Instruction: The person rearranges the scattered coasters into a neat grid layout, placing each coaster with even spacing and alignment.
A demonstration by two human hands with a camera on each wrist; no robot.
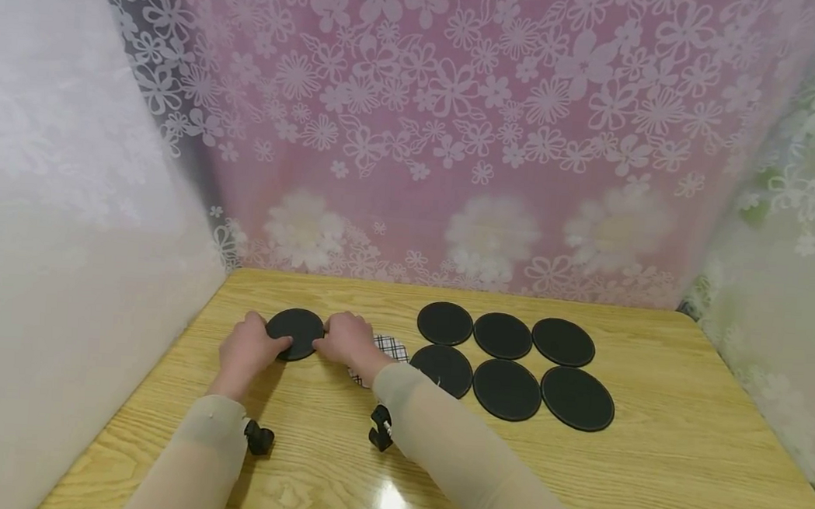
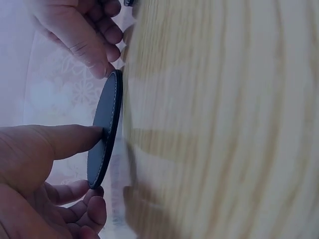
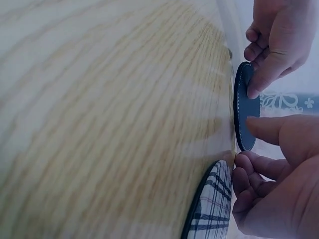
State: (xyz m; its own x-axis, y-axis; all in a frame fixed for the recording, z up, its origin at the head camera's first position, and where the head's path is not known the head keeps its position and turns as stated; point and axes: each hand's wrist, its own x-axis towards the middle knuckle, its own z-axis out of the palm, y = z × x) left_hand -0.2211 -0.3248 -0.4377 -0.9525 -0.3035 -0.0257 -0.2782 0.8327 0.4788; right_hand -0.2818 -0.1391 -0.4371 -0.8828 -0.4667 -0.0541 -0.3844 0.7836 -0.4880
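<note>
Both hands hold a round black coaster (image 1: 294, 329) with light edge stitching, at the left of the table. My left hand (image 1: 247, 350) grips its left side, the thumb on the dark face and the fingers at the rim. From the opposite side my right hand (image 1: 348, 339) pinches the edge between thumb and fingers, as the right wrist view shows. In the left wrist view the coaster (image 2: 105, 124) is close to the tabletop, its left side slightly raised. A plaid-faced round coaster (image 3: 214, 204) lies beside my right hand, partly covered by the right forearm in the head view.
Several black round coasters lie in two rows to the right, among them one at the back (image 1: 503, 336) and one in front (image 1: 577, 399). They rest on a wood-grain table (image 1: 675, 458). Flower-patterned cloth (image 1: 450, 132) hangs behind and at both sides.
</note>
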